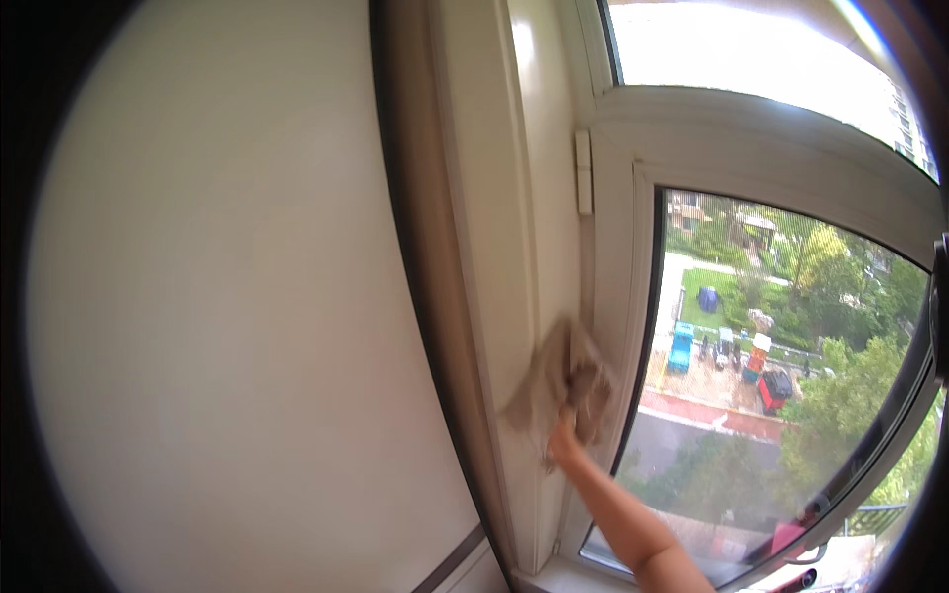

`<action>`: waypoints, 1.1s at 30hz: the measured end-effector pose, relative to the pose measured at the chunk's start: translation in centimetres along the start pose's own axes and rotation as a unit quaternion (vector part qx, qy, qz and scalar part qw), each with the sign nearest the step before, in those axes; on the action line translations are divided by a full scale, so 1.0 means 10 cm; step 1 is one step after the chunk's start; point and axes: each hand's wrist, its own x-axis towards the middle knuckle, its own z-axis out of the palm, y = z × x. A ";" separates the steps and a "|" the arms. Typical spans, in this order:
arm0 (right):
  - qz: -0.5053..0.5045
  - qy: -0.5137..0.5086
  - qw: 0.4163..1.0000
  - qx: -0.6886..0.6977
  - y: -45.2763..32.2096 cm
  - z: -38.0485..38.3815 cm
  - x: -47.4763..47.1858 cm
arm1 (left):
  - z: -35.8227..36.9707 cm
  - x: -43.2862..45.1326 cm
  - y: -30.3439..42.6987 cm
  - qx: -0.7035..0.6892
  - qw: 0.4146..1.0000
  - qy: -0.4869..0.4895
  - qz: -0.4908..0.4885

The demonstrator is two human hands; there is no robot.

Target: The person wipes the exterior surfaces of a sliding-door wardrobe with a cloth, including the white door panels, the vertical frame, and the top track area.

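Low on the right side, my right arm reaches up from the bottom edge. My right hand (577, 396) is blurred and grips a grey-brown cloth (545, 382), which hides part of the fingers. The cloth lies against the cream window jamb (552, 244), beside the white window frame (615, 311). My left hand is out of view.
A large pale panel (245, 282) with a dark edge fills the left. A white hinge (584, 172) sits above the cloth. Right of the arm is a window pane (712, 459) with a view down on trees and a road. A window handle (812, 554) is low at right.
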 end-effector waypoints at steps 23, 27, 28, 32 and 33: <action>0.569 0.088 0.817 0.047 1.36 -0.27 -3.19 | -0.02 -0.37 -0.22 -0.001 0.990 -0.080 -0.118; 0.656 0.149 0.739 0.043 1.73 -0.22 -3.91 | 0.00 -0.56 -0.33 0.031 0.981 -0.115 -0.156; 0.677 0.159 0.718 0.044 1.83 -0.22 -4.07 | 0.01 -0.66 -0.38 0.044 0.983 -0.110 -0.137; 0.788 0.125 0.588 0.133 2.35 -0.44 -4.66 | -0.03 -0.75 -0.36 0.038 0.966 -0.116 -0.228; 0.817 0.087 0.543 0.173 2.41 -0.48 -4.78 | -0.07 -0.83 -0.40 0.046 0.959 -0.120 -0.253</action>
